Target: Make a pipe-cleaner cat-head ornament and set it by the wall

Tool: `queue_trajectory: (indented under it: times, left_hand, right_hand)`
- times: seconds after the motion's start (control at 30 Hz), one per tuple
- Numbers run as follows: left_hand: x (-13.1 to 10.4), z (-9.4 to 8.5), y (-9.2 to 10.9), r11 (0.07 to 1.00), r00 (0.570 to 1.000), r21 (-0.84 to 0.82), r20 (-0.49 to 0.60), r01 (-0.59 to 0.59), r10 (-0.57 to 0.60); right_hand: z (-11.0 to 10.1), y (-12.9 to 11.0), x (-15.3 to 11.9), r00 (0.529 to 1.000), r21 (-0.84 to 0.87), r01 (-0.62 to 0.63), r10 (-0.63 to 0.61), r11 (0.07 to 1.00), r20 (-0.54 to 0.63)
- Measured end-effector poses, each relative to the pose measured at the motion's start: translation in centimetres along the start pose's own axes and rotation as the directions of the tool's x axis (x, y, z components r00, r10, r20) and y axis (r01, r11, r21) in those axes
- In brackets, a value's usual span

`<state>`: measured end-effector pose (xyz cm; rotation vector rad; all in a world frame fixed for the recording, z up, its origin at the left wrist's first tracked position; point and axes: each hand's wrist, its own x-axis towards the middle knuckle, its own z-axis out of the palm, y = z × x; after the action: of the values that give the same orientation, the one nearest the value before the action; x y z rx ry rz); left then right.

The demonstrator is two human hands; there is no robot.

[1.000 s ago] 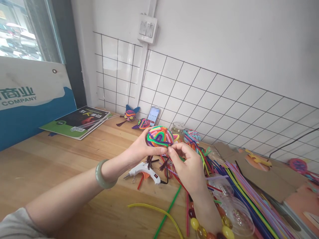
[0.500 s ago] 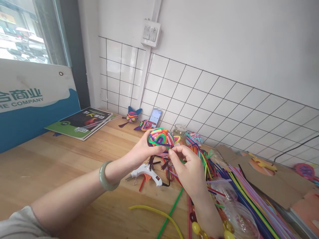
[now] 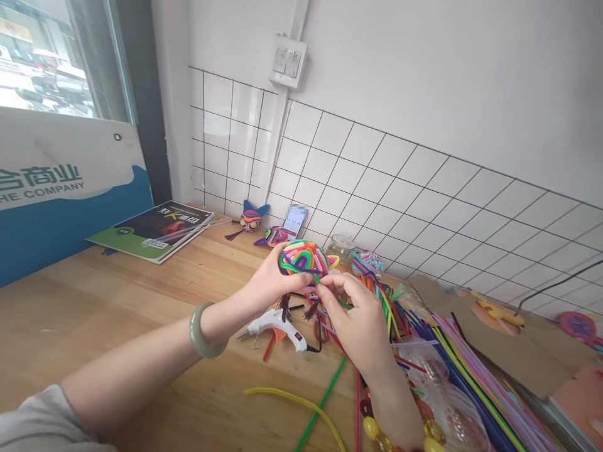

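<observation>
Mostly, the domed, multicoloured fuzzy-stem piece [image 3: 304,256] looks covered — left hand [image 3: 274,271] gripping its side between thumb and fingers, right hand [image 3: 355,309] pinching a short green fuzzy strip [image 3: 317,280], seemingly unfixed

Lettering on a board [image 3: 70,210], a booklet [image 3: 139,224] and a phone [image 3: 295,220]
The board reads "商业" above "HE COMPANY", cut off at the left; the booklet's Chinese title is only partly legible, ending in "点"; the phone's digits are too small to tell.

A wooden table [image 3: 94,314] bears a magazine [image 3: 134,242], glue gun [image 3: 271,320] and pipe cleaners [image 3: 287,395].
</observation>
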<state>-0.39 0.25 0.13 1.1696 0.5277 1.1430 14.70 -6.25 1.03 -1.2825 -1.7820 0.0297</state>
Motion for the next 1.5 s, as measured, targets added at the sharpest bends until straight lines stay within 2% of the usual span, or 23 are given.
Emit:
queue_trajectory:
  times: [0.23,0.4,0.6,0.9,1.2,1.5]
  left_hand:
    - [0.12,0.03,0.31,0.991,0.993,0.113,-0.090,-0.065,0.075]
    - [0.20,-0.10,0.08,0.990,0.991,0.118,-0.099,-0.082,0.094]
    - [0.23,-0.42,-0.37,0.989,0.993,0.108,-0.057,-0.101,0.108]
    - [0.03,-0.18,0.28,0.996,0.996,0.033,-0.008,-0.084,0.084]
    - [0.10,-0.37,0.03,0.998,0.998,-0.032,0.026,-0.054,0.055]
    - [-0.14,-0.32,0.59,0.990,0.980,-0.109,0.191,0.086,-0.064]
  right_hand:
    - [-0.10,0.11,0.14,0.989,-0.081,0.148,-0.148,0.986,0.002]
    - [-0.08,0.00,0.12,0.983,-0.101,0.180,-0.181,0.979,-0.006]
    - [0.00,-0.19,0.03,0.979,-0.106,0.201,-0.204,0.974,-0.013]
    - [0.16,-0.43,-0.15,0.964,-0.143,0.248,-0.258,0.958,-0.060]
    - [0.22,-0.70,-0.16,0.939,-0.258,0.320,-0.342,0.912,-0.044]
    - [0.05,-0.39,0.04,0.953,-0.215,0.264,-0.289,0.940,-0.091]
